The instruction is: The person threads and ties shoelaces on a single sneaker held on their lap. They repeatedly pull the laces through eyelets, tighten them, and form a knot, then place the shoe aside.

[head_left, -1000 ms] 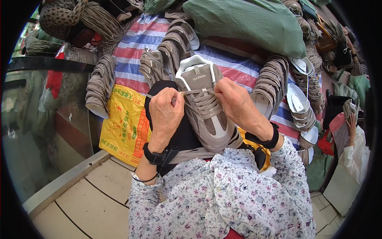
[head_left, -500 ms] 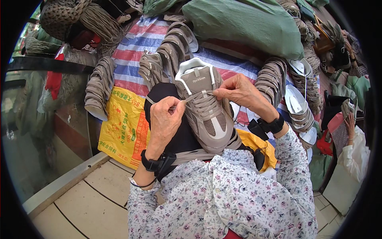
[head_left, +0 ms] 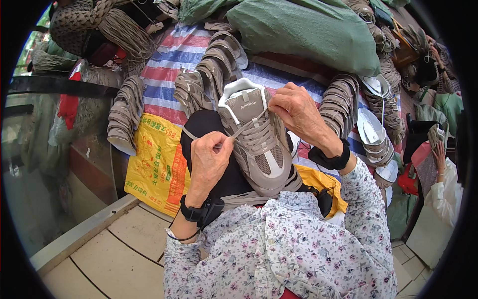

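Grey-brown and white, the sneaker (head_left: 271, 162) was at the centre, its toe pointing nearly to six o'clock. Toward eight o'clock from it, the left hand (head_left: 209, 154) pinched a flat lace (head_left: 242, 131) between thumb and finger. Toward two o'clock, the right hand (head_left: 301, 114) had its fingers bent beside the collar; whether their tips closed on lace, I could not tell. One yellow sack (head_left: 154, 167) lay toward nine o'clock.

On my feed I see a shoe workshop: rows of stacked uppers (head_left: 337, 103), bundled cords (head_left: 125, 31), a bulging green sack (head_left: 303, 36), striped sheeting (head_left: 163, 88).
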The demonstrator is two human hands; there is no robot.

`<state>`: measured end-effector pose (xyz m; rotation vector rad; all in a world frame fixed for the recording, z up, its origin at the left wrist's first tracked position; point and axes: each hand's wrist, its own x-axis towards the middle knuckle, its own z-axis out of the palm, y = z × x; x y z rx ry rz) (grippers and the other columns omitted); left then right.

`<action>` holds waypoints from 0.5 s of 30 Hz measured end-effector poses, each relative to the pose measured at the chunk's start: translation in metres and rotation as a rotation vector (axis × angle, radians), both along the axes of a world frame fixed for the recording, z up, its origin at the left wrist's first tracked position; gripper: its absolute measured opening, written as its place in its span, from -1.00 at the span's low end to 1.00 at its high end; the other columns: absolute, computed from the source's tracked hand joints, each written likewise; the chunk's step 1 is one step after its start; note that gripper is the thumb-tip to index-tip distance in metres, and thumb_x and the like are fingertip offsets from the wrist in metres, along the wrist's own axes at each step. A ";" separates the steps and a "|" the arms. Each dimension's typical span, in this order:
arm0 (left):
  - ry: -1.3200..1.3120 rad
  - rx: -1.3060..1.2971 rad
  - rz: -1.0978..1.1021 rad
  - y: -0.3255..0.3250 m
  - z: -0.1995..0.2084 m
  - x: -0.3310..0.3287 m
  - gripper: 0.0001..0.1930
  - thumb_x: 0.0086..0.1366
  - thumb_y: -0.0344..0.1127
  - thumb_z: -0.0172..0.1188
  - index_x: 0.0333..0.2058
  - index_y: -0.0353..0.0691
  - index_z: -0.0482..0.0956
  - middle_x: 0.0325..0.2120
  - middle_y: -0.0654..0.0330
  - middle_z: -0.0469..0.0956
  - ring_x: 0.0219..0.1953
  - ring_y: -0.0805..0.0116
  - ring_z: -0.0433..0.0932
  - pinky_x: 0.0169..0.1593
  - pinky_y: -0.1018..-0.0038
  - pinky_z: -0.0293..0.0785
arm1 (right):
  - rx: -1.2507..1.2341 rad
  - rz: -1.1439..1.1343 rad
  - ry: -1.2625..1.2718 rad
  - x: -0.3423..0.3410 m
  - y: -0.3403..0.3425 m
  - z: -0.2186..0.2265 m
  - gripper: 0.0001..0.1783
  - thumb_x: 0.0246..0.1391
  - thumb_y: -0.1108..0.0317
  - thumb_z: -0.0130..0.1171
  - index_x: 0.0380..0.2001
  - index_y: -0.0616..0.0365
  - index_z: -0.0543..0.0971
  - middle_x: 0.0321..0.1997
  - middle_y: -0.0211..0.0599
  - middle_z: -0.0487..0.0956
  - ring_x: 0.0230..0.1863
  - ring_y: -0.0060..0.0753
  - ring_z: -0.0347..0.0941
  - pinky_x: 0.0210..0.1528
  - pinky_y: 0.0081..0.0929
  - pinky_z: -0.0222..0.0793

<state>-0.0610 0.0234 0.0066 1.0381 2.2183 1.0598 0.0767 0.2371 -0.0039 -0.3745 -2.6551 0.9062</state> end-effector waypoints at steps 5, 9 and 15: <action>-0.235 -0.089 0.052 -0.013 0.009 -0.004 -0.76 0.26 -0.35 0.22 -0.56 -0.36 0.58 -0.71 0.32 0.45 -0.68 0.63 0.33 -0.58 0.59 0.22 | 0.029 -0.022 0.055 0.013 0.018 -0.008 -0.91 -0.03 0.43 0.24 -0.44 0.23 0.61 -0.39 -0.27 0.51 -0.24 -0.13 0.37 -0.15 -0.23 0.26; -0.629 -0.035 0.185 -0.029 0.016 -0.018 -0.72 0.34 -0.24 0.19 -0.51 -0.27 0.60 -0.72 0.50 0.29 -0.68 0.76 0.12 -0.59 0.69 -0.06 | -0.134 -0.069 -0.052 0.025 0.023 -0.011 -0.88 0.02 0.42 0.25 -0.39 0.26 0.62 -0.50 -0.30 0.48 -0.42 -0.38 0.34 -0.33 -0.41 0.27; -0.794 0.200 0.224 -0.035 0.012 -0.038 -0.72 0.37 -0.24 0.18 -0.47 -0.29 0.58 -0.69 0.48 0.30 -0.65 0.75 0.13 -0.54 0.73 -0.02 | -0.910 -0.085 -0.076 0.023 0.015 -0.004 -0.87 0.05 0.46 0.24 -0.36 0.33 0.60 -0.59 -0.42 0.43 -0.54 -0.61 0.25 -0.49 -0.54 0.21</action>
